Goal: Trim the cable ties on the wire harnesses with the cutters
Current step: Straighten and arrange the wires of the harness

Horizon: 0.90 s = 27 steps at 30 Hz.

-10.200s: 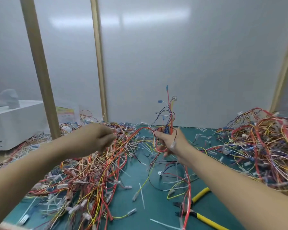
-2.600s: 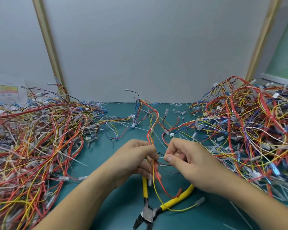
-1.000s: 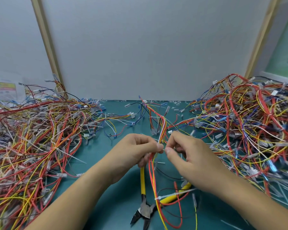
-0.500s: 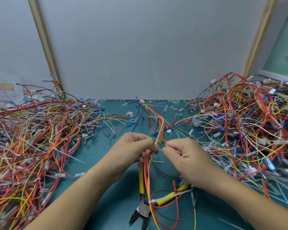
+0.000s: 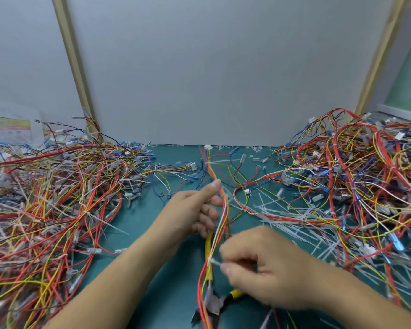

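The wire harness [image 5: 224,210], a thin bundle of red, yellow, orange and white wires, lay lengthwise down the middle of the green mat [image 5: 152,233]. Its long axis ran from a white connector at the far end near the back panel toward the person at the near edge, bowing slightly to the right between the hands. The left hand [image 5: 192,210] sat just left of the bundle's middle stretch, thumb raised and nearly straight, the other fingers [image 5: 212,213] half curled with their tips against the wires; whether they actually gripped the bundle could not be told. The right hand [image 5: 268,271], blurred, was nearer the person and to the right of the bundle, its thumb and forefinger closed narrowly on the white cable tie [image 5: 214,261] that stuck out sideways from the wires. The cutters [image 5: 209,248] lay on the mat under the harness, one yellow handle pointing away along the bundle, the other partly hidden beneath the right hand, the dark head toward the near edge. Tangled harness piles rose on the left [image 5: 57,198] and on the right [image 5: 354,186], with loose white tie offcuts [image 5: 282,217] scattered beside the right one.
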### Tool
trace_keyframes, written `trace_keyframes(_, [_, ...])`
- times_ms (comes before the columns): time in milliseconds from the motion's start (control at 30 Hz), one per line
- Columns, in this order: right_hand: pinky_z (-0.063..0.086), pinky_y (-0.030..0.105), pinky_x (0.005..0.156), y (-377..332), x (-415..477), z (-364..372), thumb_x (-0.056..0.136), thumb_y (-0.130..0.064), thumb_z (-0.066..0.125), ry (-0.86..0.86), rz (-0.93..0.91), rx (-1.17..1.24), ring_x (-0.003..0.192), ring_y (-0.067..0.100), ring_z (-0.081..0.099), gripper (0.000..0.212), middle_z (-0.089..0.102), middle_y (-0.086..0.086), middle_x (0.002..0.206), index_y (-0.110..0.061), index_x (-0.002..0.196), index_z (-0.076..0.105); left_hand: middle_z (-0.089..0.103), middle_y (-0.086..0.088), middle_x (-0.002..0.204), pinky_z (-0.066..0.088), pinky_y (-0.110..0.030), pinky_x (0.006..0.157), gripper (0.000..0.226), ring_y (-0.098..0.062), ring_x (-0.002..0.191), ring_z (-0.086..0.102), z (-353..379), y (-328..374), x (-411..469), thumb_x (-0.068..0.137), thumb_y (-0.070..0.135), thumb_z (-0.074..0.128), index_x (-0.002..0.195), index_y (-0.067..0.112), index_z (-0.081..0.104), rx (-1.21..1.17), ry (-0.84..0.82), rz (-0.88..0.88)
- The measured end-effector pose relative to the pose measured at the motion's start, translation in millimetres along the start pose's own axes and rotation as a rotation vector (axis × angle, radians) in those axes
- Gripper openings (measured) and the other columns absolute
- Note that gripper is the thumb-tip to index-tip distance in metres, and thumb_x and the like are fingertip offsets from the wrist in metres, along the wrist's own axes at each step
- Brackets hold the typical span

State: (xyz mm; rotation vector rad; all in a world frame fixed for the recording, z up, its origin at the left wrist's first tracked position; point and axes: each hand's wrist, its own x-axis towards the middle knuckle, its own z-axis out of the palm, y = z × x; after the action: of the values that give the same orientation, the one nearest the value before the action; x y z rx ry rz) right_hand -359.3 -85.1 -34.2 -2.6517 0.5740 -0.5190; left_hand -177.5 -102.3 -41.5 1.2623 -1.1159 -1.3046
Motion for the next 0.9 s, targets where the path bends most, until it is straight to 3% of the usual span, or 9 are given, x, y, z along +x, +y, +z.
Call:
trace_keyframes(100, [0.033, 0.033, 0.056, -4.8, 0.3, 3.9, 0.09, -0.022, 0.057, -0.07, -0.033, -0.008, 0.059, 0.016, 0.039, 0.035, 0.04, 0.001, 0.059, -0.017, 0.061, 0.038, 0.054, -0.004, 0.057, 0.04, -0.019, 0.038, 0.026, -0.011, 0.041, 0.049, 1.5, -3.9, -0.2, 0.092, 0.027, 0.067, 0.083, 0.003, 0.061, 0.002, -0.001, 0.035])
trace_keyframes(167, [0.036, 0.031, 0.059, -1.6, -0.1, 2.5, 0.092, -0.027, 0.057, 0.012, -0.015, 0.024, 0.062, 0.011, 0.043, 0.031, 0.045, -0.004, 0.063, -0.022, 0.064, 0.045, 0.053, -0.004, 0.055, 0.04, -0.018, 0.039, 0.02, -0.01, 0.04, 0.05, 1.2, -3.6, -1.4, 0.092, 0.016, 0.066, 0.082, -0.001, 0.061, -0.028, -0.015, 0.046])
trace_keyframes(233, [0.038, 0.025, 0.062, 6.1, -0.5, -1.6, 0.092, -0.034, 0.055, 0.284, 0.055, 0.066, 0.067, 0.008, 0.048, 0.026, 0.048, -0.008, 0.069, -0.024, 0.068, 0.052, 0.056, -0.004, 0.056, 0.044, -0.017, 0.042, 0.024, -0.012, 0.044, 0.054, 0.1, -3.0, -2.5, 0.093, 0.012, 0.063, 0.087, -0.011, 0.06, -0.066, -0.051, 0.071])
trace_keyframes(300, [0.042, 0.029, 0.066, 15.0, -0.8, -8.1, 0.092, -0.036, 0.052, 0.586, 0.138, 0.007, 0.074, 0.012, 0.052, 0.023, 0.051, -0.008, 0.076, -0.021, 0.076, 0.059, 0.059, -0.013, 0.068, 0.048, -0.017, 0.049, 0.032, -0.013, 0.052, 0.057, 0.3, -1.9, -4.4, 0.094, 0.014, 0.062, 0.095, -0.019, 0.059, -0.085, -0.084, 0.112])
trace_keyframes(367, [0.043, 0.029, 0.077, 19.7, -0.9, -14.2, 0.091, -0.037, 0.052, 0.715, 0.205, -0.146, 0.087, 0.014, 0.053, 0.019, 0.054, -0.007, 0.089, -0.022, 0.089, 0.064, 0.059, -0.021, 0.08, 0.05, -0.016, 0.053, 0.033, -0.012, 0.059, 0.062, 2.1, -0.4, -6.8, 0.092, 0.015, 0.063, 0.099, -0.018, 0.06, -0.101, -0.115, 0.159])
trace_keyframes(467, [0.044, 0.031, 0.085, 21.3, -1.4, -15.5, 0.091, -0.043, 0.049, 0.577, 0.25, -0.194, 0.095, 0.011, 0.054, 0.023, 0.057, -0.012, 0.094, -0.027, 0.096, 0.065, 0.064, -0.017, 0.079, 0.051, -0.017, 0.057, 0.024, -0.013, 0.066, 0.063, 3.9, 1.2, -9.5, 0.085, 0.021, 0.067, 0.087, -0.003, 0.067, -0.074, -0.147, 0.211])
trace_keyframes(567, [0.048, 0.039, 0.07, 20.0, -2.0, -10.4, 0.091, -0.044, 0.048, 0.424, 0.312, -0.097, 0.076, 0.009, 0.057, 0.02, 0.061, -0.008, 0.075, -0.03, 0.09, 0.063, 0.068, -0.01, 0.076, 0.05, -0.017, 0.058, 0.019, -0.012, 0.065, 0.062, 4.2, 1.4, -10.7, 0.085, 0.022, 0.068, 0.085, 0.003, 0.067, -0.065, -0.176, 0.244])
trace_keyframes(700, [0.039, 0.036, 0.056, 19.1, -2.5, -11.3, 0.092, -0.04, 0.049, 0.432, 0.271, -0.102, 0.059, 0.012, 0.047, 0.021, 0.048, -0.008, 0.057, -0.026, 0.082, 0.061, 0.069, -0.009, 0.077, 0.053, -0.018, 0.062, 0.037, -0.013, 0.067, 0.063, 4.2, 2.6, -12.0, 0.084, 0.025, 0.071, 0.093, -0.01, 0.062, -0.059, -0.168, 0.241])
trace_keyframes(900, [0.039, 0.032, 0.057, 15.0, -3.2, -14.1, 0.089, -0.034, 0.054, 0.466, 0.232, -0.305, 0.063, 0.006, 0.039, 0.017, 0.042, -0.016, 0.061, -0.027, 0.076, 0.061, 0.071, -0.014, 0.083, 0.055, -0.021, 0.063, 0.021, -0.019, 0.069, 0.065, 3.3, 5.2, -12.7, 0.074, 0.015, 0.076, 0.093, 0.005, 0.076, -0.121, -0.168, 0.124])
